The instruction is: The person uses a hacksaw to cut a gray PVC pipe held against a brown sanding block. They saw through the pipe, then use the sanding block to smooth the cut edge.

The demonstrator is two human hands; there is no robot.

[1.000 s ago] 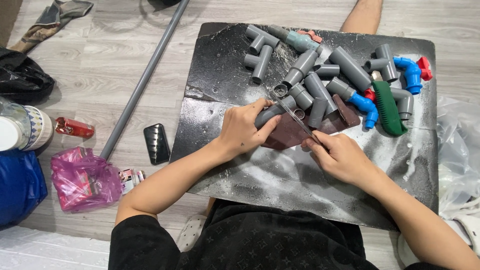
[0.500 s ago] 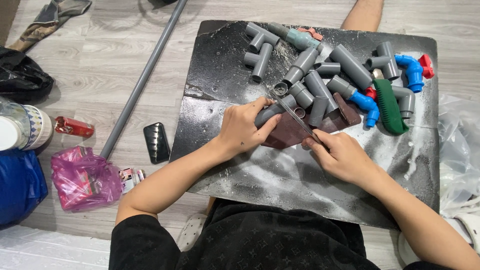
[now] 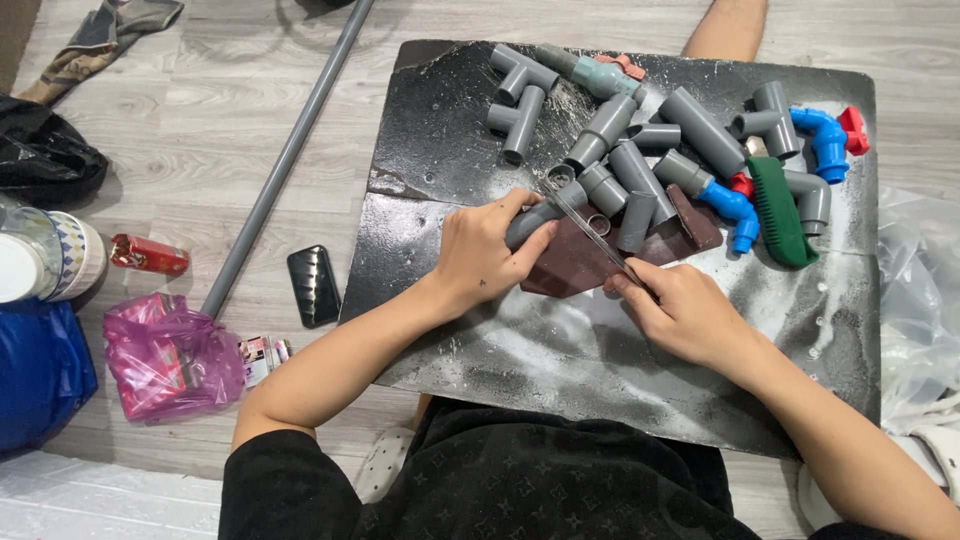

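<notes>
My left hand (image 3: 485, 255) presses a short grey pipe piece (image 3: 528, 222) down on a brown block (image 3: 580, 262) that lies on a black board (image 3: 500, 340). My right hand (image 3: 685, 312) grips a thin saw blade (image 3: 585, 225) that runs diagonally up to the left, across the pipe's end. Grey pipe fittings (image 3: 620, 150) lie in a heap just behind the block, with blue elbows (image 3: 825, 140) and a green handle (image 3: 778, 212) to the right.
A long grey pipe (image 3: 285, 160) lies on the wooden floor left of the board. Beside it are a black phone (image 3: 314, 285), a pink bag (image 3: 170, 355), a red can (image 3: 148, 255), a blue container (image 3: 40, 375). Clear plastic bags (image 3: 915, 320) sit at the right.
Both hands stay on the pipe and blade at the brown block; only a slight shift of the right hand along the blade's line shows.
</notes>
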